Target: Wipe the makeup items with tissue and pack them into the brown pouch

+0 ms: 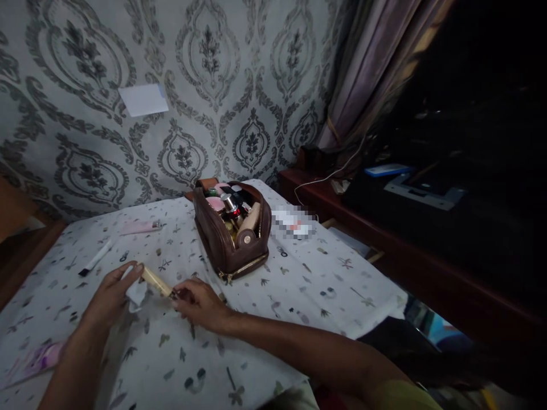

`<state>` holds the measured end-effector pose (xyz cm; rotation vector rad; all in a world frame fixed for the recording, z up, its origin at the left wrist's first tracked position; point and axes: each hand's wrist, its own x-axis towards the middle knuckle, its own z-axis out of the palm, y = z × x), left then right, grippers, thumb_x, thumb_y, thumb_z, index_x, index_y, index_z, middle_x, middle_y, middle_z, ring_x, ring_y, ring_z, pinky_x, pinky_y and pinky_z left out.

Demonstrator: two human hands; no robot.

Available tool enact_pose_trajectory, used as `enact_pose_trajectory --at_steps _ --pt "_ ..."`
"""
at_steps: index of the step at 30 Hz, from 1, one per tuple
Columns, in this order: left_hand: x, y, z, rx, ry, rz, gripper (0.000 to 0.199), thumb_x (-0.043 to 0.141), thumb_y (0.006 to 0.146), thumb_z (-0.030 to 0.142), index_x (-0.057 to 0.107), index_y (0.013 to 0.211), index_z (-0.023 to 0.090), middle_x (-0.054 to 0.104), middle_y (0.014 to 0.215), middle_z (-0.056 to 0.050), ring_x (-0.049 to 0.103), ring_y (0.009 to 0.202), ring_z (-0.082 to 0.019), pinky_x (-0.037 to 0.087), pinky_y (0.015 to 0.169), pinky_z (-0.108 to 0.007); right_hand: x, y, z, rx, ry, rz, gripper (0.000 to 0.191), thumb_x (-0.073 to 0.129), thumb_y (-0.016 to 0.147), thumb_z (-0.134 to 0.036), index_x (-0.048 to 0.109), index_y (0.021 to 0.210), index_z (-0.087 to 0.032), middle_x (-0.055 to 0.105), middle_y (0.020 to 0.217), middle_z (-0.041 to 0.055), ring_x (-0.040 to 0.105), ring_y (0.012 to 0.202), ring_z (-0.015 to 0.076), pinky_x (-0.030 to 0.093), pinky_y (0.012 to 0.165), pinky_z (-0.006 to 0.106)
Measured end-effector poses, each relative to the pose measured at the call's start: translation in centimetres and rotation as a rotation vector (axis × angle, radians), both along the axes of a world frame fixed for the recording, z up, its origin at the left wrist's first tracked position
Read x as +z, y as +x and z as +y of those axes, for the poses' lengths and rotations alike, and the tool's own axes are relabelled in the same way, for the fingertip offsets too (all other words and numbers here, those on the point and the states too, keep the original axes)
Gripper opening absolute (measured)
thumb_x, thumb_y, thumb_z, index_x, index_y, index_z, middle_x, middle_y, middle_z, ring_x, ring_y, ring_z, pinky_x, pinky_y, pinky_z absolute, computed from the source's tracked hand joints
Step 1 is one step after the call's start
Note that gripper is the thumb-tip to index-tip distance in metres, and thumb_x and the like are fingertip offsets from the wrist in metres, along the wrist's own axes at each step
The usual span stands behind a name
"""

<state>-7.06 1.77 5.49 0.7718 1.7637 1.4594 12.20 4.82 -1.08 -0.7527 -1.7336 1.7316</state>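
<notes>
The left hand (111, 290) pinches a white tissue (137, 295) and the upper end of a cream tube (157, 282); the right hand (203, 303), fingers curled, pinches the tube's dark lower end. The tube slants between the 2 hands, above the patterned cloth (316, 302). Beyond the right hand stands an open brown bag (239, 262) packed with cosmetics. A brush (96, 257) and a pink tube (139, 227) lie beyond the left hand, and a purple pack (49, 355) lies beside the left forearm.
</notes>
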Motion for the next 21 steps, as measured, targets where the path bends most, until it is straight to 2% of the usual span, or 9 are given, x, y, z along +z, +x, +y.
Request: enact_pose_trajectory --at_steps 4,8,12,14,17,19,21 --pt "-1.2 2.0 0.2 0.019 0.028 -0.251 0.056 0.091 0.040 0.054 0.056 0.065 0.018 0.049 0.050 0.008 0.041 0.043 -0.008 0.034 0.039 -0.018 -0.5 0.0 0.3 0.155 -0.190 0.056 0.034 0.070 0.082 -0.034 0.062 0.110 -0.017 0.055 0.072 -0.0060 0.056 0.049 0.0078 0.045 0.044 0.018" --pt "-2.4 2.4 0.4 0.059 0.066 -0.304 0.055 0.091 0.045 0.054 0.056 0.070 0.019 0.053 0.056 0.007 0.047 0.050 -0.010 0.040 0.045 -0.020 -1.3 -0.4 0.8 0.136 -0.288 0.093 0.044 0.077 0.075 -0.037 0.062 0.111 -0.017 0.057 0.072 -0.0069 0.057 0.048 0.0069 0.044 0.044 0.018" --pt "-2.8 3.0 0.7 0.093 0.160 -0.406 0.047 0.082 0.062 0.057 0.061 0.076 0.017 0.057 0.062 0.005 0.051 0.053 -0.011 0.042 0.047 -0.020 -1.5 -0.5 1.3 0.082 -0.336 0.156 0.054 0.081 0.067 -0.044 0.059 0.109 -0.017 0.059 0.068 -0.0076 0.058 0.048 0.0081 0.043 0.045 0.019" --pt "-2.9 3.3 0.9 0.109 0.173 -0.514 0.038 0.075 0.075 0.051 0.064 0.085 0.016 0.062 0.067 0.002 0.053 0.055 -0.010 0.042 0.047 -0.020 -1.4 -0.5 1.5 0.069 -0.360 0.197 0.054 0.083 0.065 -0.045 0.058 0.104 -0.017 0.063 0.071 -0.0060 0.059 0.051 0.0087 0.044 0.047 0.020" --pt "-3.2 3.8 0.9 0.035 0.234 -0.636 0.024 0.073 0.078 0.033 0.066 0.091 0.015 0.067 0.076 -0.001 0.061 0.065 -0.012 0.051 0.060 -0.023 -1.1 -0.5 1.6 0.032 -0.403 0.255 0.054 0.083 0.065 -0.047 0.057 0.102 -0.018 0.067 0.077 -0.0032 0.060 0.053 0.0081 0.043 0.048 0.019" --pt "-3.4 4.2 0.6 -0.078 0.260 -0.624 0.029 0.077 0.074 0.027 0.066 0.098 0.016 0.069 0.081 -0.002 0.063 0.069 -0.014 0.052 0.062 -0.025 -0.9 -0.5 1.6 0.018 -0.418 0.272 0.052 0.083 0.066 -0.047 0.057 0.102 -0.019 0.067 0.078 -0.0029 0.059 0.053 0.0080 0.043 0.048 0.019" --pt "-3.8 4.7 0.2 -0.205 0.258 -0.578 0.035 0.080 0.071 0.028 0.067 0.101 0.016 0.070 0.081 -0.003 0.064 0.068 -0.016 0.051 0.059 -0.027 -0.7 -0.4 1.5 0.009 -0.411 0.269 0.050 0.083 0.067 -0.045 0.057 0.102 -0.020 0.065 0.076 -0.0042 0.059 0.053 0.0082 0.043 0.048 0.020"
